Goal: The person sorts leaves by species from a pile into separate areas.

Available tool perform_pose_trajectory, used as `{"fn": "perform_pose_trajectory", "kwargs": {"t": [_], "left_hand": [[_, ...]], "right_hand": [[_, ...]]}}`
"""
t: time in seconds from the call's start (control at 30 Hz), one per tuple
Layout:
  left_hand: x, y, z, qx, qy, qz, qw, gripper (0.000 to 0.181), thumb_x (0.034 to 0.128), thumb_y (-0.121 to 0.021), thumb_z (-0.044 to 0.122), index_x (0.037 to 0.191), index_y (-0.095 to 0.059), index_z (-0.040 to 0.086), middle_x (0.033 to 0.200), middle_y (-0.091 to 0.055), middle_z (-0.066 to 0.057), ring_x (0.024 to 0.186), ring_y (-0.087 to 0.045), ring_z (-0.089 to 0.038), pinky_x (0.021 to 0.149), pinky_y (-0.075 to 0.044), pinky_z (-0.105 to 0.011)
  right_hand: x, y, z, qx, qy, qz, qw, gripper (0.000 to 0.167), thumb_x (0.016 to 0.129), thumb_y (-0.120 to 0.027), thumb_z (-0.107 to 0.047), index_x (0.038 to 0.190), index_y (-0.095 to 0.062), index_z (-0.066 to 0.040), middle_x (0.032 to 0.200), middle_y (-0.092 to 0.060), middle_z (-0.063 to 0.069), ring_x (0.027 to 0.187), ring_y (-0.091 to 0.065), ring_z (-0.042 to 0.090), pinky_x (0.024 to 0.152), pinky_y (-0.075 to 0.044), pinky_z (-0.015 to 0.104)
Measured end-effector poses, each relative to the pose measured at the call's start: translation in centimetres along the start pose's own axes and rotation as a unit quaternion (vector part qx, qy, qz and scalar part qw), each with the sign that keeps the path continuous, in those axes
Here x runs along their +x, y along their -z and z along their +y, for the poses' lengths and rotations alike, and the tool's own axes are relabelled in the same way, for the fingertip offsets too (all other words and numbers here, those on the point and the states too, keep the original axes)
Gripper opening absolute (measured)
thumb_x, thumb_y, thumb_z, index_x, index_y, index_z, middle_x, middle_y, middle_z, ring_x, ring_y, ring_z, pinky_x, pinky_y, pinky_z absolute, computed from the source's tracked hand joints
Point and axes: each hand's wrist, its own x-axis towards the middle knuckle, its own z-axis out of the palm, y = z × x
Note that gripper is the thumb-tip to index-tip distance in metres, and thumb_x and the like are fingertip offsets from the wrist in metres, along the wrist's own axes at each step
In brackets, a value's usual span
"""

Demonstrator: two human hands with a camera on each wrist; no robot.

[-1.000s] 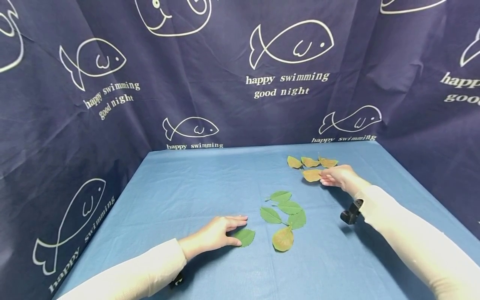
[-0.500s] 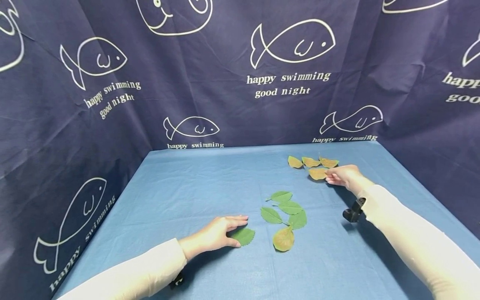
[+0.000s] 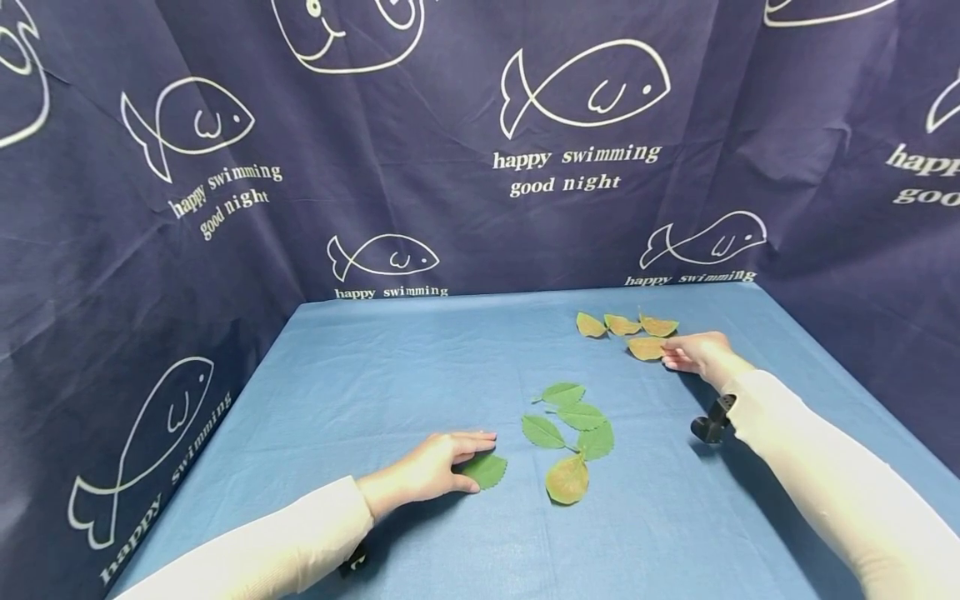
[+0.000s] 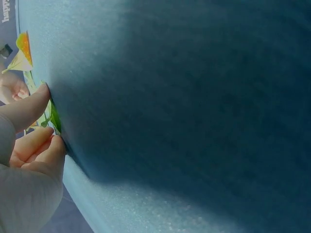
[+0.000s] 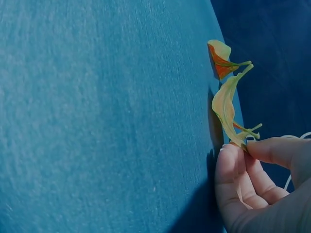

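"What has the right hand (image 3: 701,354) got?"

"A yellow-brown leaf (image 3: 647,348), pinched at one end between thumb and fingertips. The right wrist view shows the blade curving out beyond them. I'd guess an end grip suits something so thin: most of it stays free and uncreased."

"And the left hand (image 3: 431,467)?"

"Spread, fingers reaching forward, thumb set apart, with a green leaf (image 3: 485,471) in the gap. Steadying it, probably; how hard the thumb bears on it, I can't tell."

"Why is the pinched leaf over there?"

"Likeness of colour, I'd judge. It's just in front of three others like it in a row: a left one (image 3: 591,325), a middle one (image 3: 622,325) and a right one (image 3: 660,326), near the back of the table (image 3: 375,367)."

"What lies between the hands?"

"A loose cluster of four green leaves (image 3: 580,415), with a yellowish leaf (image 3: 567,480) at its near end. That odd colour makes the cluster look mixed rather than arranged."

"How do the arms stand?"

"The right arm (image 3: 825,467) stretches well forward, its shadow on the cloth beside it. The left arm (image 3: 300,537) slants in from the near left, bringing that hand low over its leaf."
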Motion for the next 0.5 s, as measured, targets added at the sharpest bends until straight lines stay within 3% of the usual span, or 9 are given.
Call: {"fn": "perform_pose_trajectory", "kwargs": {"t": [0.5], "left_hand": [[0.1,-0.1,-0.1,-0.019,0.002,0.002,0.9998,0.062,0.0813,-0.075,0.001,0.138,-0.051,-0.002,0.149,-0.044,-0.012,0.137,-0.043,-0.027,0.106,-0.043,-0.031]], "right_hand": [[1.6,0.0,0.2,0.013,-0.021,0.069,0.9973,0.011,0.089,-0.059,0.005,0.094,-0.051,0.000,0.056,-0.063,-0.001,0.052,-0.066,0.007,0.064,-0.060,0.024]]}}
